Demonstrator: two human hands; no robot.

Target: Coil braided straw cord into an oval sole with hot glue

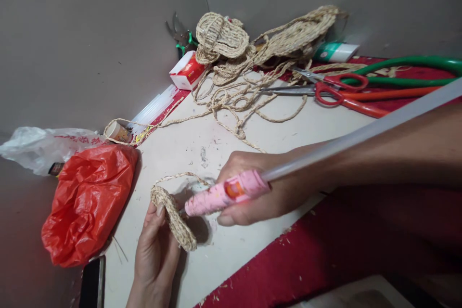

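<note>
My left hand (155, 245) is closed on a small coiled piece of braided straw rope (175, 219), thumb on its upper end. A loose strand runs from the top of the piece toward my right hand. In my right hand (252, 192) is a pink glue gun (225, 195), with a long translucent glue stick (361, 132) coming out of its back over my forearm. The gun's tip points at the side of the coiled piece; whether it touches cannot be made out. Both are over a pale board (202, 269).
Tangled straw rope (241, 96), coiled bundles (222, 36) and red-handled scissors (328, 94) lie at the back. A red plastic bag (92, 202), paper cup (117, 132) and phone (92, 281) are left. A red and white box (187, 71) stands near the wall.
</note>
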